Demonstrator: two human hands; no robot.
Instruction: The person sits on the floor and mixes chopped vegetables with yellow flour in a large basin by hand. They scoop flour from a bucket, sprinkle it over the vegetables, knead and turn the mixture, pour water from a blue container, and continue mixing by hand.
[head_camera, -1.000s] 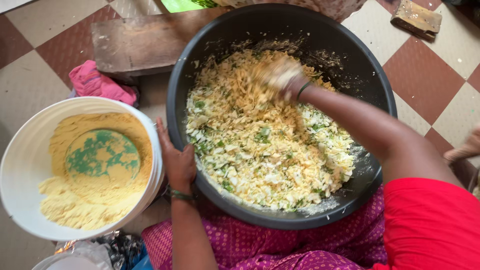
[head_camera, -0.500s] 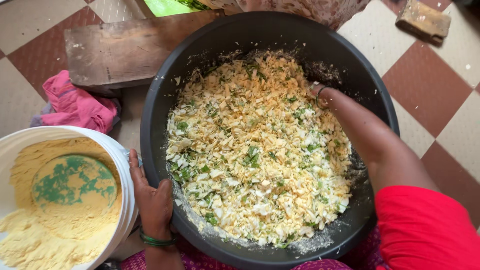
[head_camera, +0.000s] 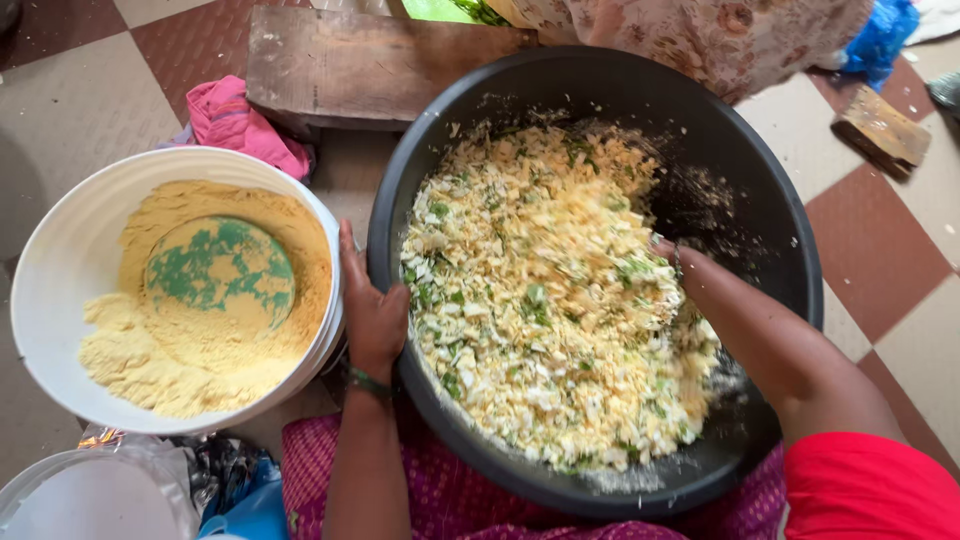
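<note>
**Hands at a basin of chopped mix**

Chopped yellow-white mix (head_camera: 555, 300) flecked with green is heaped in a large black basin (head_camera: 760, 180), which is set on a checked floor (head_camera: 870, 250) and fills the middle of the view. The basin's rim at about nine o'clock is gripped by the left hand (head_camera: 372, 312), fingers spread flat along the outer wall and thumb hooked over the edge; a green bangle (head_camera: 368, 384) is worn at its wrist. The right hand (head_camera: 668, 262) is sunk into the mix near three o'clock, so its fingers are buried and it cannot be told how wide they are held. Just beside the left hand, at nine o'clock from the basin, a white bucket (head_camera: 60, 260) is seen, holding yellow flour (head_camera: 150, 350) around a round green-smeared lid (head_camera: 220, 272). A pink cloth (head_camera: 235, 120) and a wooden board (head_camera: 370, 65) are found at eleven o'clock, beyond the bucket.
</note>
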